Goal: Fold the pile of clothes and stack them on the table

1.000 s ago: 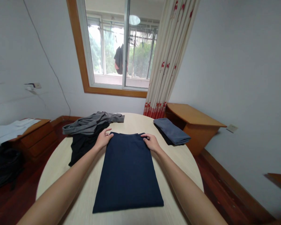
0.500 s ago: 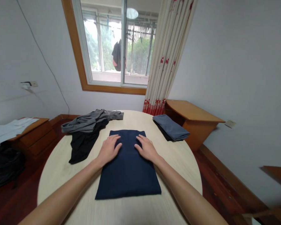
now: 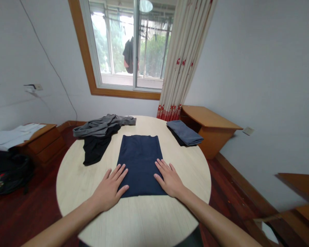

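Observation:
A dark navy garment (image 3: 141,154), folded into a flat rectangle, lies on the round pale wooden table (image 3: 146,219). My left hand (image 3: 112,187) rests at its near left edge, fingers spread, the fingertips on the cloth. On the near right edge lies my right hand (image 3: 170,178), flat and with its fingers apart. Neither hand grips the fabric. What kind of garment it is, the folds do not show.
Loose grey clothing (image 3: 100,125) and a black garment (image 3: 96,147) lie heaped at the table's back left. Folded grey cloth (image 3: 185,133) sits on black cloth at the back right. Wooden desk (image 3: 211,118) and drawer cabinet (image 3: 42,142) flank the table.
Both hands have slid toward me, from the garment's far half to its near side edges. The camera view has shifted slightly; the garment keeps its folded shape.

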Demonstrator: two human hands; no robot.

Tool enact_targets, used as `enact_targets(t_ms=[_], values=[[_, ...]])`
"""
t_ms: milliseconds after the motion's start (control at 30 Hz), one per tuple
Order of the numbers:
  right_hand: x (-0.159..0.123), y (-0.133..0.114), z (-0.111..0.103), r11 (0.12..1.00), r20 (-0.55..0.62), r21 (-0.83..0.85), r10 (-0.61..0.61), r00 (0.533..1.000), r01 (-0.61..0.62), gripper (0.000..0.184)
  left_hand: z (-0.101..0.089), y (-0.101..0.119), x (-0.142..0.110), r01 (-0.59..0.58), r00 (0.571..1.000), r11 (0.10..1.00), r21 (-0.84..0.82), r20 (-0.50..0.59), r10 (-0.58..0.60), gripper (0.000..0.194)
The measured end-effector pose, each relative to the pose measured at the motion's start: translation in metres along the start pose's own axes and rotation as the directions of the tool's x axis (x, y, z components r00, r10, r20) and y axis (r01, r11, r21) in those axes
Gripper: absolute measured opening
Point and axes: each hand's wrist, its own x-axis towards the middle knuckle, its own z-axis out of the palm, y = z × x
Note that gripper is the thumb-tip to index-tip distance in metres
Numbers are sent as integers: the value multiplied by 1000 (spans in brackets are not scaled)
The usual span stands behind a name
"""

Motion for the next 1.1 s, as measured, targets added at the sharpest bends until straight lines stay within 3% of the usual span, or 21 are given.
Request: enact_targets(t_ms=[67, 133, 233, 333, 467, 667, 800, 967, 1100], values=[[7, -4, -3, 1000, -12, -13, -21, 1000, 21, 61, -2, 0, 5, -2, 1000, 1000, -13, -25, 2, 64], [26, -14, -6, 997, -31, -22, -78, 996, 77, 60, -5, 2, 27, -17, 998, 1000, -24, -69, 15, 63], [76, -26, -5, 991, -57, -49, -126, 990, 124, 60, -9, 3, 81, -24, 995, 1000, -5, -102, 24, 63], [131, -26, 1, 993, -37, -98, -74, 997, 70, 60, -8, -6, 138, 22, 996, 998, 54, -87, -17, 61], [180, -7, 12, 993, 0, -113, -20, 1000, 20, 63, 4, -29, 184, 60, 994, 995, 85, -93, -52, 59], [199, 24, 15, 998, -15, -63, -17, 1000, 16, 73, 16, -52, 198, 168, 981, 986, 10, -97, -166, 69], [201, 47, 9, 996, -20, -37, 82, 996, -82, 74, 11, -65, 202, 263, 962, 965, 10, -81, -262, 71], [178, 89, -4, 965, -27, -47, 257, 966, -258, 65, 7, -85, 192, 360, 931, 933, -1, -72, -359, 68], [148, 115, -12, 946, -54, -75, 313, 948, -316, 60, 4, -97, 172, 378, 911, 922, -81, -145, -386, 55]])
